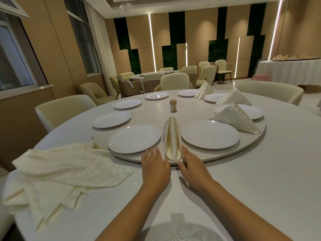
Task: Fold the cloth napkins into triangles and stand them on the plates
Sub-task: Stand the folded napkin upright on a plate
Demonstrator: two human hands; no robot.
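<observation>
Head view. A folded cream cloth napkin (172, 140) stands as a narrow tent on the round white turntable (250, 145), in the gap between two white round plates: the near left plate (134, 139) and the near right plate (210, 134). It is on neither plate.

Hands: left hand (155, 166) and right hand (192, 164) lie one on each side of the napkin's near end, fingers straight and spread flat, palms down at the turntable's rim. The left fingertips sit just beside the cloth; the right hand's inner edge appears to touch it. Neither hand grips anything. The hands are apart, with the napkin between them.

Step, as judged: shaping or steadying the fold so that it stands, placement not yet done. Three folded cream napkins already stand on or against the plates at the far right, the nearest (238, 119) leaning over a plate rim.

Next move calls for closing both hands gently on the tent's sides without crushing the crease, then lifting it onto a near plate. Risk: the fold may splay when released.

A heap of loose cream napkins (57, 171) waits on the white round desk (260, 188), left of the hands.
</observation>
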